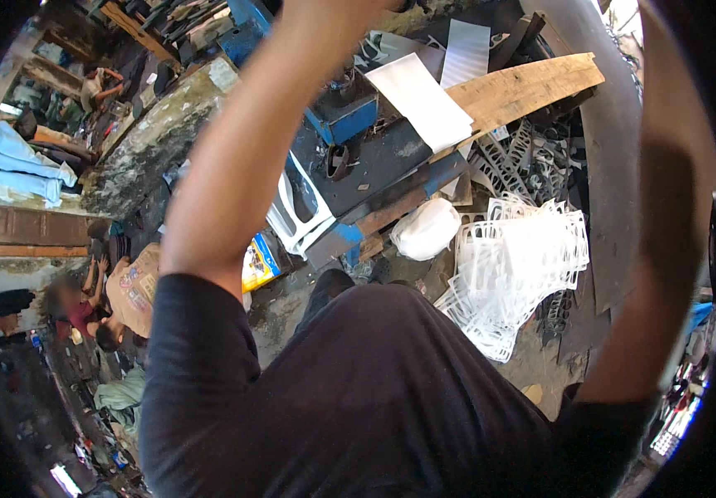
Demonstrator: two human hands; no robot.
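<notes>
Head view: both forearms are raised past the upper edge of the picture, so neither hand is seen, and whether the fingers are spread or closed cannot be told. Nearest the left forearm (233, 158) a blue metal box (345, 112) is seen on a dark table (383, 162), with a white sheet (420, 100) and a wooden plank (524, 87) just beside. Below the right forearm (665, 249), a stack of white cut-out panels (524, 266) lies on the floor.

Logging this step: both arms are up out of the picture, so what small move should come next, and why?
Probably lower both arms: the left forearm and right forearm run past the top edge, hiding both hands, while the white cut-out sheets lie untouched below.
</notes>
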